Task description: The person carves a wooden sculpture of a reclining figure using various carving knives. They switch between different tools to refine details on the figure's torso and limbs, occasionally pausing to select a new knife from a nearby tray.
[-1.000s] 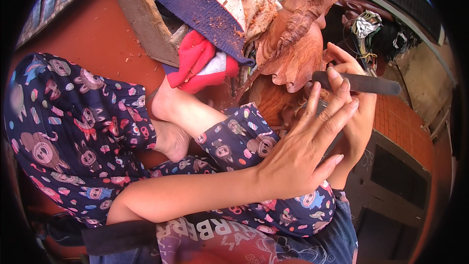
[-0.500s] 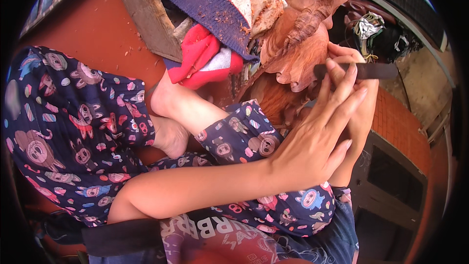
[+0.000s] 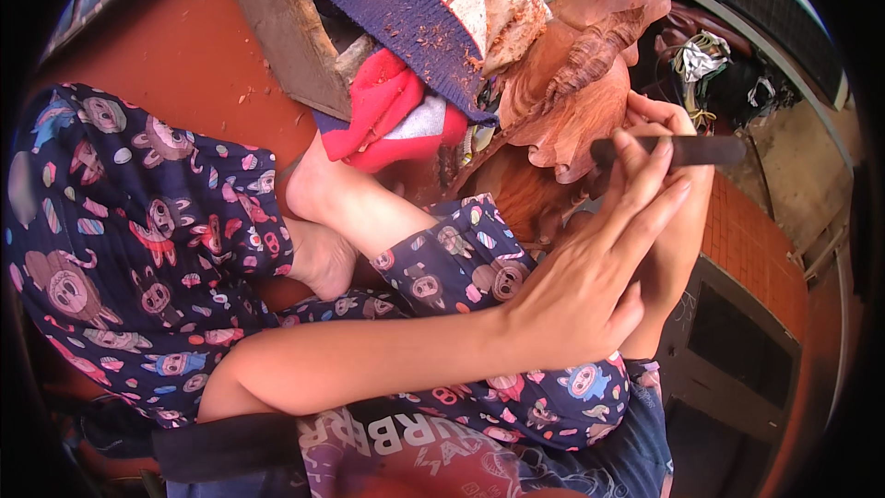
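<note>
My left hand (image 3: pixel 581 286) reaches across from the lower left, its back toward me. Its thumb side and first fingers are closed round a dark, stick-shaped tool (image 3: pixel 710 150), which lies nearly level; the kind of tool cannot be made out. Just behind it, my right hand (image 3: pixel 682 189) is partly covered by the left. The right fingers curl beside the edge of a reddish-brown wood carving (image 3: pixel 595 97), and what they grip is hidden. The carving has wavy edges, a ridged middle and a smooth rounded top. The tool's left end is close to the carving's lower edge.
A navy, white and red cloth (image 3: pixel 406 18) strewn with wood shavings lies left of the carving, against a wooden block (image 3: pixel 286 32). My bare foot (image 3: pixel 323 258) rests on the red floor (image 3: pixel 166 55). A dark framed panel (image 3: pixel 737 332) stands at right.
The tool and both hands have shifted slightly toward me relative to the carving. My left little finger has curled inward. The whole view has moved a little.
</note>
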`<control>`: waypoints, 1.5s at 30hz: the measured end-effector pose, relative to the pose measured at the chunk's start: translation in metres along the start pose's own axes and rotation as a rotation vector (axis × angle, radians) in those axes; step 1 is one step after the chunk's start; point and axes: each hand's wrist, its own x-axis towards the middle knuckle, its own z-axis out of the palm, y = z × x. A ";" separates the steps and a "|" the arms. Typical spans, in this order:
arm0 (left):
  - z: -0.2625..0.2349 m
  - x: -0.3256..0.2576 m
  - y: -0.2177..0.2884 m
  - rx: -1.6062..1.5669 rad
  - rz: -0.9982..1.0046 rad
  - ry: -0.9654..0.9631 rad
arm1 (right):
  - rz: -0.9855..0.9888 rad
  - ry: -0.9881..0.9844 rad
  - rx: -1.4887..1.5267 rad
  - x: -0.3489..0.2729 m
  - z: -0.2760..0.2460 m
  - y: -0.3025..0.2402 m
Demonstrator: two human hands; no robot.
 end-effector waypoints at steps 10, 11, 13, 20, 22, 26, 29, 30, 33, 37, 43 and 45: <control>-0.001 0.009 -0.005 0.004 0.067 0.033 | 0.116 -0.059 -0.037 0.006 -0.007 -0.005; -0.002 0.014 -0.006 0.011 0.077 0.026 | 0.219 -0.048 0.056 0.009 -0.009 -0.006; -0.006 0.002 0.006 0.045 -0.006 0.002 | -0.043 -0.029 -0.130 -0.003 -0.002 0.005; -0.001 0.010 0.000 -0.058 0.039 0.018 | 0.205 -0.006 0.210 0.003 -0.003 -0.007; -0.005 0.009 0.004 -0.036 0.032 0.012 | -0.019 -0.041 0.042 0.000 -0.002 -0.002; -0.009 -0.005 0.008 0.023 -0.044 -0.006 | -0.206 -0.061 -0.170 0.000 0.000 -0.001; -0.005 0.011 -0.002 -0.022 0.026 -0.020 | 0.089 -0.029 0.055 0.006 -0.005 -0.004; -0.005 0.014 -0.001 -0.037 0.036 -0.031 | 0.134 -0.017 0.090 0.005 -0.007 -0.004; -0.008 -0.007 0.012 0.022 -0.064 -0.047 | -0.206 -0.057 -0.159 -0.003 -0.006 0.007; -0.005 0.010 -0.006 -0.014 0.028 -0.027 | 0.065 -0.010 0.079 0.001 -0.001 0.000; -0.011 -0.011 0.011 0.039 -0.101 -0.038 | -0.253 -0.059 -0.146 -0.002 0.000 0.005; -0.006 -0.002 -0.002 0.002 -0.025 -0.030 | -0.105 -0.050 -0.100 -0.002 -0.001 0.002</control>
